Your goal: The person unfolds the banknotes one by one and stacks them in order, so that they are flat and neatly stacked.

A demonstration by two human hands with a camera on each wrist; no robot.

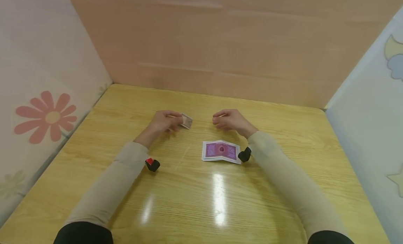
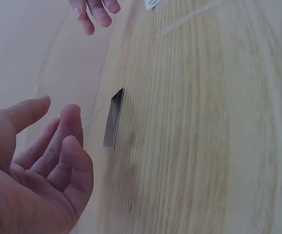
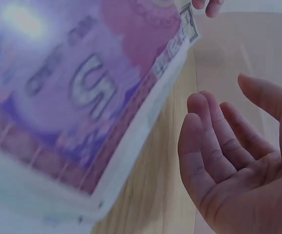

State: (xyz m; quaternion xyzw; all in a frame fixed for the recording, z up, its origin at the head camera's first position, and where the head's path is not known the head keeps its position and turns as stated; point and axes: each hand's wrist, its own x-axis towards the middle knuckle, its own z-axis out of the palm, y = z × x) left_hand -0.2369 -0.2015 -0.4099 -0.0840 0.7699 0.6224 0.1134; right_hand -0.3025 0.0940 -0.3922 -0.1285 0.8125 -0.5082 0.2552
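A small shiny folded piece like a money clip (image 1: 186, 121) lies on the table at the left hand's fingertips. The left wrist view shows its dark, thin side (image 2: 114, 119), apart from the loosely bent fingers. My left hand (image 1: 165, 121) holds nothing. Across from it, my right hand (image 1: 231, 121) hovers over the table with fingers relaxed and nothing between them. Below the right hand lies a stack of purple play banknotes (image 1: 221, 151), creased down the middle. Close up in the right wrist view, the top banknote (image 3: 77, 92) carries a large 5.
The wooden table (image 1: 176, 191) has a brown panel (image 1: 220, 44) along its back. Pale printed walls stand on both sides, the left wall (image 1: 34, 62) with flowers. Black wrist mounts sit at both cuffs, the right mount (image 1: 244, 154) overlapping the banknotes' edge in the head view.
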